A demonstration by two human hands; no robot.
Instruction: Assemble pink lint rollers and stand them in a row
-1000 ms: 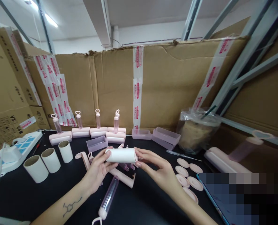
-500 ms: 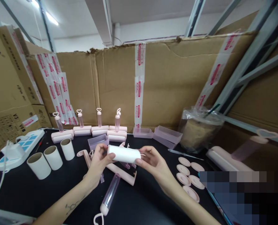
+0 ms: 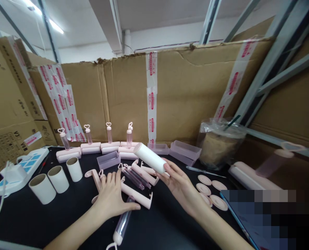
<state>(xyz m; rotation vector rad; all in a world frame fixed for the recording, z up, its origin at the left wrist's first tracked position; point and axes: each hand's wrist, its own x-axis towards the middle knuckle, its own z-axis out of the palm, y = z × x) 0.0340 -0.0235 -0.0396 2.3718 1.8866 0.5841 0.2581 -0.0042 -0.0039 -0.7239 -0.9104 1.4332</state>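
My right hand [image 3: 179, 185] grips one end of a white lint roller roll [image 3: 149, 157], tilted up to the left with a pink cap on its far end. Fingers spread, my left hand [image 3: 110, 196] reaches over a pink lint roller frame [image 3: 138, 196] on the black table; its thumb lies across the clear handle [image 3: 123, 224] attached to that frame. Whether it presses on the handle is hard to see. Past the fingers lie loose purple handles [image 3: 133, 177] and another pink frame [image 3: 95, 175], partly hidden by the hand.
Three white rolls [image 3: 42, 189] stand at left beside a power strip [image 3: 31, 163]. Assembled lint rollers [image 3: 90, 147] line the back. Purple trays [image 3: 185, 152], a bagged drink [image 3: 219, 146], a screwdriver [image 3: 205, 171] and round pink caps [image 3: 218, 202] are at right.
My left hand has let go of the roll and moved down, opening over the pink frame. My right hand keeps the roll, now tilted with its left end raised.
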